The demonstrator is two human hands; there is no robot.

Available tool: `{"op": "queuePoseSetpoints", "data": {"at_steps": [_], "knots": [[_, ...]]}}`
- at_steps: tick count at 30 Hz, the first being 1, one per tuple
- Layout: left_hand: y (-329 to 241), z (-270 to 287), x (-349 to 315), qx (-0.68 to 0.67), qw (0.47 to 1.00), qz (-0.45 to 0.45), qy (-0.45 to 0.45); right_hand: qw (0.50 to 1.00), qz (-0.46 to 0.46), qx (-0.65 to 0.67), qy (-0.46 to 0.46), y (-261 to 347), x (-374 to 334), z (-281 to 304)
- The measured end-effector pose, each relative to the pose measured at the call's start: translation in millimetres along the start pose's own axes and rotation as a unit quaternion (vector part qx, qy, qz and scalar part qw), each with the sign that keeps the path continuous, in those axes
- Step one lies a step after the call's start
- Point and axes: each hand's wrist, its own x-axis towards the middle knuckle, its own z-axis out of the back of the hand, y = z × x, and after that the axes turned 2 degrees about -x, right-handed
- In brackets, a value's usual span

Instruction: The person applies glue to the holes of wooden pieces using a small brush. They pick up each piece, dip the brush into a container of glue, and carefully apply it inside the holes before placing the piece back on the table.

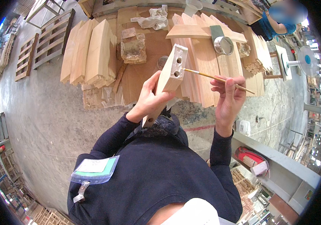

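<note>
Pale tan wooden block (pixel 169 77), yellow-handled white-tipped brush (pixel 216 78)

This is a woodworking workshop or small furniture factory. Stacks of cut wooden boards (pixel 89 52) lie on a cardboard-covered workbench (pixel 138 71), with more boards (pixel 209 60) fanned across its right side. Wooden pallets (pixel 44 41) rest on the bare concrete floor (pixel 48 112) to the left, a standing fan (pixel 304 62) sits at the right edge, and another worker (pixel 276 24) is bent over near the bench's far right corner.
</note>
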Motion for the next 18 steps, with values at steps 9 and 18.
{"op": "queuePoseSetpoints", "data": {"at_steps": [9, 18], "knots": [[-8.8, -5.6, 2.2, 0.224, 0.964, -0.058, -0.131, 0.987, 0.109, -0.109, 0.042, 35.4, 15.5, 10.2], [-21.0, 2.3, 2.9, 0.303, 0.939, -0.066, -0.151, 0.980, 0.113, -0.130, 0.096, 37.5, 20.3, 0.0]]}}
